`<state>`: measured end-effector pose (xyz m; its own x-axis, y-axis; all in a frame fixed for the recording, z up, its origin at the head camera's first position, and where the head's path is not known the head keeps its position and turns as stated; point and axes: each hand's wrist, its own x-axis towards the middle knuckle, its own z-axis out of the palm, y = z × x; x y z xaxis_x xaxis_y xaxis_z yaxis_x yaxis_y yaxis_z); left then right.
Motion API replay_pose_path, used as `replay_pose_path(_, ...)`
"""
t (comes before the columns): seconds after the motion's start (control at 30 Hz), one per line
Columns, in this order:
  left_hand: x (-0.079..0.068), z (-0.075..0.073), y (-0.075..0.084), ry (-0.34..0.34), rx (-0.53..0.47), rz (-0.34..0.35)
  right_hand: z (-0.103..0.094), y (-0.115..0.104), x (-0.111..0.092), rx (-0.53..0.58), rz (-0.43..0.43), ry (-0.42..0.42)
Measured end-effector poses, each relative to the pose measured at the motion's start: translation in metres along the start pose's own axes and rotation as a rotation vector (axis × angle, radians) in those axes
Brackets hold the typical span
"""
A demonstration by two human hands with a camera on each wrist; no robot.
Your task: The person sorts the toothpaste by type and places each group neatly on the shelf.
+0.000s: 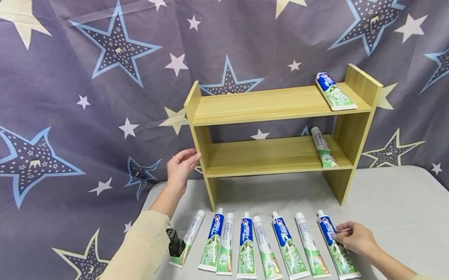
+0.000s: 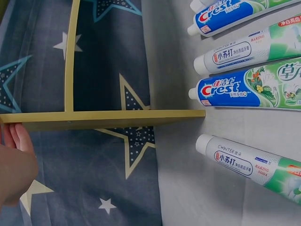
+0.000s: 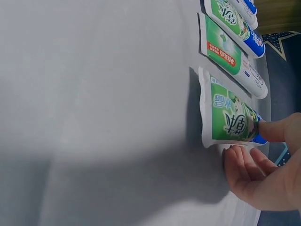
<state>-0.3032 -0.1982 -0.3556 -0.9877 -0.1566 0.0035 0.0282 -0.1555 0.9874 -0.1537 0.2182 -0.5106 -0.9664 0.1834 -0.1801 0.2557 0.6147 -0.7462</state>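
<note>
At the right end of a row on the table, my right hand pinches a blue, white and green Crest toothpaste tube. In the right wrist view the thumb lies on top of this tube, with the fingers at its edge. My left hand touches the outer left side of a two-tier wooden shelf; the left wrist view has its fingers against the side panel. One Crest tube lies on the top tier, at the right. Below it, a white-and-green toothpaste tube lies on the lower tier.
Several more tubes lie side by side before the shelf, Crest tubes alternating with white-and-green baking soda tubes. A small black device overlaps the leftmost tube. A grey star-patterned curtain hangs behind the grey-white table.
</note>
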Motion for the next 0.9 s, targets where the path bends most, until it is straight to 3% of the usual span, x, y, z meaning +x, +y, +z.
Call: replay_pose_path(0.9, 0.000, 0.000, 0.000, -0.001, -0.002, -0.001, 0.011, -0.011, 0.002, -0.021, 0.104, -0.072)
